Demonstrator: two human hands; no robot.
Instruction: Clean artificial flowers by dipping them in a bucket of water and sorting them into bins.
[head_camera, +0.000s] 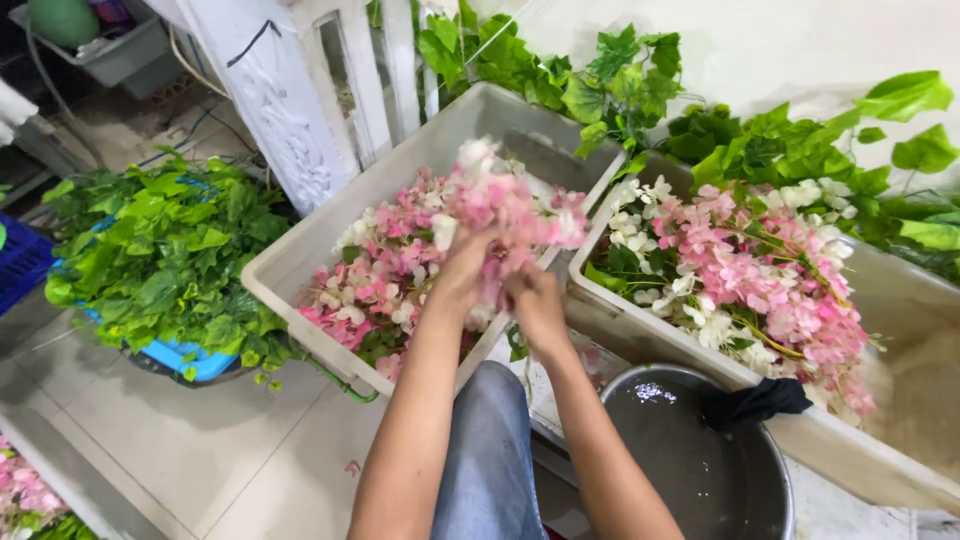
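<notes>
My left hand and my right hand are raised together over the edge of a grey plastic bin. Both grip a bunch of pink and white artificial flowers, which is blurred. The bin below holds more pink and white flowers with green leaves. My arms reach up from the bottom of the view, over my knee in blue jeans.
A second grey bin of pink and white flower sprays stands at right. A round metal basin with dark water and a black cloth sits near my right arm. Green leaves fill a blue tub at left.
</notes>
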